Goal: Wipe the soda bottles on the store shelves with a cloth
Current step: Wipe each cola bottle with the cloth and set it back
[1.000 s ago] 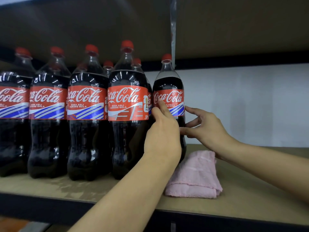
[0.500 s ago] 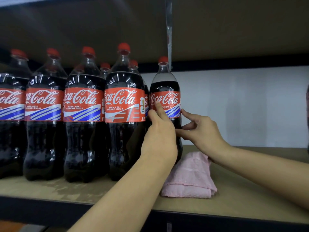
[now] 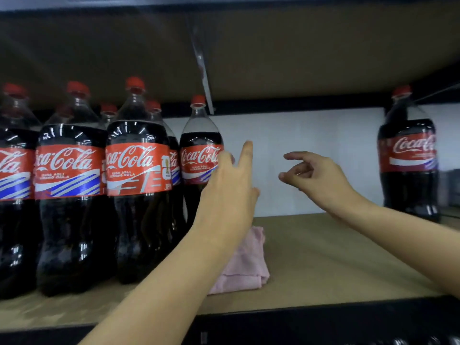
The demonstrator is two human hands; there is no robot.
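**Both hands raised beside the bottles, cloth lying on the shelf**

A row of soda bottles (image 3: pixel 139 183) with red labels fills the left half of the frame, standing on a wooden shelf (image 3: pixel 323 257). The left hand (image 3: pixel 229 185), at the centre, has its grip spread, fingers straight and pointing up, in front of the rightmost bottle of the row (image 3: pixel 199 155); contact cannot be told. The right hand (image 3: pixel 316 175), right of centre, hangs in the air with fingers loosely curled, holding nothing. A folded pink cloth (image 3: pixel 246 267) lies on the shelf below the left hand. 1 more bottle (image 3: pixel 408 158) stands at the far right.
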